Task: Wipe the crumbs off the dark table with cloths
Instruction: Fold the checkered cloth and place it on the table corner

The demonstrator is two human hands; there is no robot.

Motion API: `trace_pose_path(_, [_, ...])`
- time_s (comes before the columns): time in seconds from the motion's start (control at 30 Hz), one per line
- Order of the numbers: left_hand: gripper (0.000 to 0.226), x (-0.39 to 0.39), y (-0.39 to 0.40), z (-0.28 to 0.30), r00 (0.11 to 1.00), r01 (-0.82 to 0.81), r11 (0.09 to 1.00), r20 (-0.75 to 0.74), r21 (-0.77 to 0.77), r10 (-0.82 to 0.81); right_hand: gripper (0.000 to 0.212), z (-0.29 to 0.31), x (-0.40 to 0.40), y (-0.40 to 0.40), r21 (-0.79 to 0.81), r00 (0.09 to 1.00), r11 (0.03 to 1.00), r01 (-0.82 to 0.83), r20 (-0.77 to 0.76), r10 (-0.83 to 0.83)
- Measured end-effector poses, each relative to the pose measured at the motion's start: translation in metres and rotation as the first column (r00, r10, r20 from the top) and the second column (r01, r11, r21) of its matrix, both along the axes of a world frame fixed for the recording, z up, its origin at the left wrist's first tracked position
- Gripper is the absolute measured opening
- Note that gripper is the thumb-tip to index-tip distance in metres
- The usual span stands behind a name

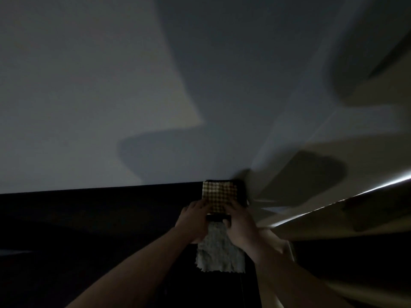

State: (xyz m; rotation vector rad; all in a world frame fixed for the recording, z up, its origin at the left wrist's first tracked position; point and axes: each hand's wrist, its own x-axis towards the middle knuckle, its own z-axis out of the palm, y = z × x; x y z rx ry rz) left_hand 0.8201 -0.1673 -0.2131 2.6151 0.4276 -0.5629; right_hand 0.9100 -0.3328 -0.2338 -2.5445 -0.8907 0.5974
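The scene is very dim. A checked yellow-and-dark cloth [219, 195] lies folded at the far right corner of the dark table [89, 218], against the wall. A grey, fuzzy cloth [219, 252] hangs down just below it. My left hand [192, 221] grips the left edge of the checked cloth, and its lower part touches the grey one. My right hand [239, 221] holds the right edge of the checked cloth, thumb by the top of the grey cloth. No crumbs can be made out in the dark.
A pale wall [89, 107] rises straight behind the table's far edge. To the right runs a light-coloured surface or ledge [333, 210] with a bright streak of light along it. The table's left part is black and featureless.
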Motion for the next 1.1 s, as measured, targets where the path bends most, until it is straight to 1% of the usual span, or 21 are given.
trace_pose_path(0.07, [0.073,-0.006,-0.001,-0.008,0.999,0.042,0.998,-0.011,0.043,-0.041,0.053,-0.013,-0.01,-0.002,-0.038,0.999,0.998,-0.045,0.009,0.045])
trace_pose_path(0.17, [0.079,-0.005,0.002,-0.01,0.998,0.058,0.997,-0.029,0.059,-0.056,0.053,-0.023,-0.01,0.003,-0.016,0.995,0.999,-0.05,0.08,0.051])
trace_pose_path(0.23, [0.08,-0.001,0.003,-0.008,0.997,0.058,0.997,-0.061,0.054,-0.054,0.054,-0.021,-0.003,0.007,-0.049,0.996,0.996,-0.07,0.056,0.073])
trace_pose_path(0.27, [0.08,0.0,0.003,-0.007,0.996,0.044,0.998,-0.078,0.037,-0.041,0.056,-0.018,0.001,0.009,-0.082,0.996,0.993,-0.089,0.021,0.091])
trace_pose_path(0.37, [0.079,0.013,0.005,0.001,0.986,0.011,1.0,-0.166,-0.027,-0.015,0.061,-0.012,0.011,0.013,-0.098,0.994,0.99,-0.103,-0.039,0.099])
trace_pose_path(0.43, [0.079,0.019,0.004,0.008,0.977,0.001,0.998,-0.213,-0.062,-0.014,0.06,-0.004,0.012,0.015,-0.044,0.991,0.998,-0.044,-0.125,0.038])
trace_pose_path(0.47, [0.08,0.017,0.001,0.012,0.98,-0.019,0.997,-0.198,-0.08,0.003,0.059,-0.001,0.01,0.012,0.005,0.988,1.0,0.01,-0.152,-0.01])
trace_pose_path(0.53, [0.081,0.003,-0.007,0.018,0.994,-0.093,0.991,-0.07,-0.092,0.086,0.056,0.004,-0.003,-0.002,0.127,0.978,0.978,0.163,-0.154,-0.143])
trace_pose_path(0.6, [0.077,-0.026,-0.022,0.02,0.974,-0.208,0.973,0.067,-0.1,0.215,0.053,0.002,-0.027,-0.029,0.246,0.933,0.902,0.354,-0.153,-0.325])
trace_pose_path(0.63, [0.071,-0.043,-0.029,0.018,0.953,-0.277,0.954,0.097,-0.113,0.288,0.05,0.0,-0.042,-0.042,0.274,0.9,0.858,0.435,-0.174,-0.4])
trace_pose_path(0.67, [0.063,-0.059,-0.037,0.016,0.931,-0.343,0.931,0.086,-0.124,0.355,0.046,-0.002,-0.057,-0.055,0.281,0.868,0.822,0.495,-0.205,-0.452])
trace_pose_path(0.73, [0.049,-0.084,-0.05,0.01,0.912,-0.409,0.905,-0.01,-0.119,0.411,0.039,-0.001,-0.083,-0.071,0.239,0.811,0.784,0.573,-0.304,-0.5])
trace_pose_path(0.83, [0.042,-0.098,-0.06,0.005,0.887,-0.458,0.878,-0.14,-0.139,0.441,0.039,0.007,-0.091,-0.076,0.153,0.733,0.76,0.632,-0.437,-0.521])
trace_pose_path(0.9, [0.038,-0.096,-0.064,0.007,0.873,-0.48,0.865,-0.174,-0.144,0.456,0.038,0.007,-0.083,-0.075,0.096,0.708,0.761,0.642,-0.456,-0.54])
trace_pose_path(0.97, [0.033,-0.09,-0.068,0.012,0.869,-0.492,0.857,-0.14,-0.153,0.474,0.035,0.009,-0.072,-0.072,0.075,0.731,0.783,0.617,-0.425,-0.535])
trace_pose_path(1.03, [0.031,-0.084,-0.073,0.018,0.861,-0.509,0.845,-0.101,-0.167,0.498,0.034,0.017,-0.062,-0.07,0.094,0.753,0.796,0.598,-0.407,-0.518])
trace_pose_path(1.1, [0.034,-0.081,-0.076,0.022,0.864,-0.503,0.851,-0.111,-0.152,0.491,0.038,0.028,-0.055,-0.071,0.103,0.784,0.823,0.558,-0.39,-0.483])
